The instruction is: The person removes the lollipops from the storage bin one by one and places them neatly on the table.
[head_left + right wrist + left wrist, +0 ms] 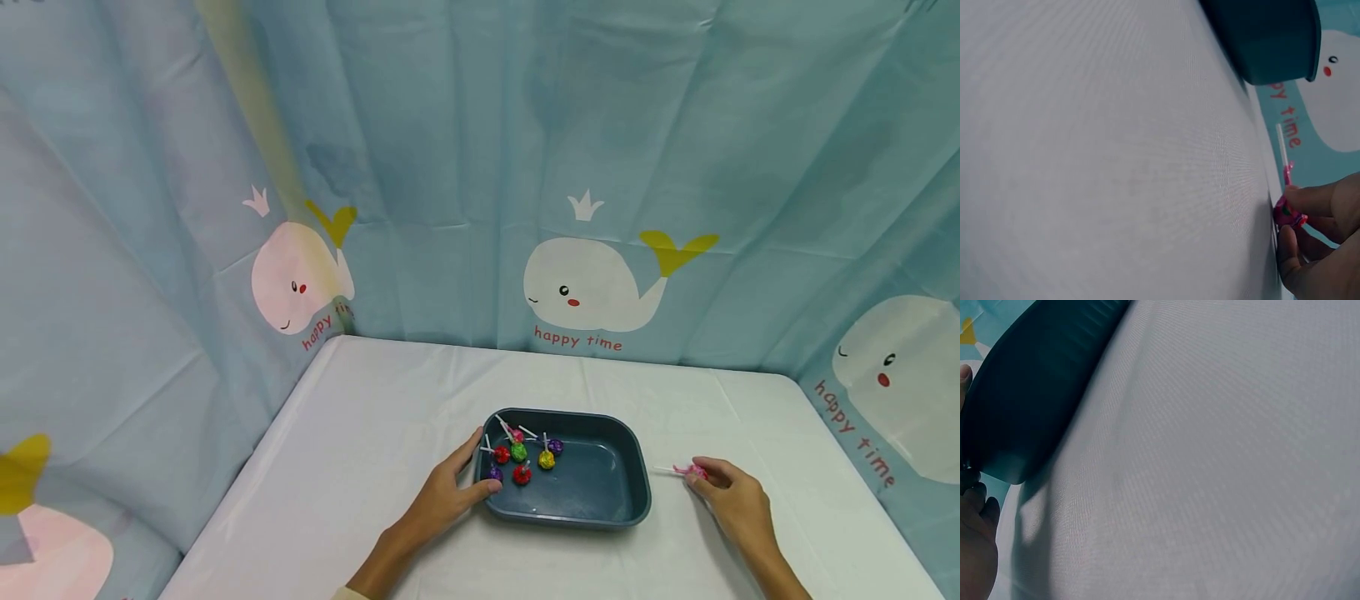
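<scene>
Pink-wrapped lollipop (697, 471), its white stick (664, 470) pointing left, is being pinched by the right hand (738, 504) at the head view's lower right; the dark tray (592, 479) is being gripped by the left hand (442, 500).

"happy time" | red lettering (577, 339) | blue curtain (450, 125), near printed whales (592, 287)

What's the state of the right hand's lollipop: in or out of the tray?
Out. In the head view, the right hand pinches the pink lollipop beside the tray, stick pointing toward it.
</scene>
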Demonstrator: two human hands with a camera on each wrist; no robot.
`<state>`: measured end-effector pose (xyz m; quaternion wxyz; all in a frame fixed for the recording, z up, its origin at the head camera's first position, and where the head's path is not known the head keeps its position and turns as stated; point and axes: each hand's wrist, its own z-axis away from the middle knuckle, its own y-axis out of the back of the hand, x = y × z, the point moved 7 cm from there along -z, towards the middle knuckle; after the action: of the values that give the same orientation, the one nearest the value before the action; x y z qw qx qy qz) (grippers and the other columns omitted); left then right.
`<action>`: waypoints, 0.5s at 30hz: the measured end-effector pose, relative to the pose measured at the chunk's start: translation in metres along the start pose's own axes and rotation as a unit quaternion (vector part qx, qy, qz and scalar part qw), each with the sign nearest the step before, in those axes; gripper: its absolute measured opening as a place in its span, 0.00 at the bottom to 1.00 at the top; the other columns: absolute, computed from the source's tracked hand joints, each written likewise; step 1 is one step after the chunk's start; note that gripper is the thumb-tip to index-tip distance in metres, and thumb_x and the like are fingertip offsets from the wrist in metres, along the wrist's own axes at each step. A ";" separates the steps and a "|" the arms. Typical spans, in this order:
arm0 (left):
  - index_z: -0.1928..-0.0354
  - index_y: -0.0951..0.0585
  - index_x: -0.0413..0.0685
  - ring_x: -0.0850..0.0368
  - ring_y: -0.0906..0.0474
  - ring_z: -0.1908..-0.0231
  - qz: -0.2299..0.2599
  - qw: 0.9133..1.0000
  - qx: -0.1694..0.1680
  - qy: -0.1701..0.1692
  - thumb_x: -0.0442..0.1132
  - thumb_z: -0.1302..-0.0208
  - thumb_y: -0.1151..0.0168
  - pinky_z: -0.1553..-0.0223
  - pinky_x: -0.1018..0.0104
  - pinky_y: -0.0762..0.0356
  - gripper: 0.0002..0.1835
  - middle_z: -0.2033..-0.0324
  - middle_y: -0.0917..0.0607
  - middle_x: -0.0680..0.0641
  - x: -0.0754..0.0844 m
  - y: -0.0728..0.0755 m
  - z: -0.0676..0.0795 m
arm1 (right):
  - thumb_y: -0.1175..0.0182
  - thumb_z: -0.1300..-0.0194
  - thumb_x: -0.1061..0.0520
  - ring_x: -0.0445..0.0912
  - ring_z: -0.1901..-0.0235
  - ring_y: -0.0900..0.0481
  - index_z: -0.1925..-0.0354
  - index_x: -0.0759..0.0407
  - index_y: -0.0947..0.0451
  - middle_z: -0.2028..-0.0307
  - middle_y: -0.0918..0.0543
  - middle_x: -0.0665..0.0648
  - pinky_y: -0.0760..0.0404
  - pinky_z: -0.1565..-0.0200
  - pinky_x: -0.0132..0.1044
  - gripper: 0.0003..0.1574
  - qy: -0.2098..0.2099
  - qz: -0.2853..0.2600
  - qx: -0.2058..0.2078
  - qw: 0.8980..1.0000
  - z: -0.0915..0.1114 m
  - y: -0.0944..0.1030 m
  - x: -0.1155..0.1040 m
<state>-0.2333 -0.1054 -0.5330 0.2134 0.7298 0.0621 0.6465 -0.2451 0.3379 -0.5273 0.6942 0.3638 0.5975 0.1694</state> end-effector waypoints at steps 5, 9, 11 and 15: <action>0.16 0.40 0.52 0.46 0.44 0.18 -0.002 1.000 0.002 0.000 0.51 0.32 0.25 0.21 0.39 0.44 0.49 0.18 0.37 0.50 -0.001 0.000 0.000 | 0.30 0.29 0.55 0.64 0.45 0.18 0.38 0.67 0.18 0.45 0.14 0.72 0.22 0.43 0.61 0.27 0.000 -0.001 -0.001 1.000 0.000 0.000 0.001; 0.16 0.40 0.52 0.46 0.43 0.19 -0.003 1.000 0.004 0.000 0.52 0.32 0.25 0.21 0.39 0.43 0.49 0.19 0.36 0.50 -0.001 0.000 0.000 | 0.30 0.28 0.53 0.63 0.45 0.18 0.37 0.66 0.19 0.45 0.13 0.71 0.22 0.43 0.59 0.28 0.000 -0.002 -0.009 1.000 -0.001 0.000 0.000; 0.16 0.40 0.52 0.46 0.43 0.19 -0.003 1.000 0.004 -0.001 0.51 0.32 0.25 0.22 0.39 0.43 0.49 0.19 0.36 0.50 0.000 0.000 0.000 | 0.29 0.28 0.52 0.62 0.45 0.18 0.36 0.66 0.19 0.46 0.12 0.69 0.23 0.44 0.57 0.29 0.002 -0.001 -0.013 1.000 -0.001 0.001 0.000; 0.16 0.40 0.52 0.46 0.43 0.19 -0.001 1.000 0.004 0.001 0.52 0.32 0.25 0.21 0.39 0.43 0.49 0.19 0.36 0.50 -0.001 0.000 0.000 | 0.29 0.29 0.52 0.61 0.46 0.18 0.37 0.64 0.18 0.49 0.11 0.68 0.24 0.46 0.53 0.28 0.008 0.003 -0.007 1.000 -0.001 0.001 0.001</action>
<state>-0.2335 -0.1060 -0.5341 0.2107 0.7302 0.0654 0.6466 -0.2458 0.3395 -0.5277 0.6917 0.3593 0.6005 0.1784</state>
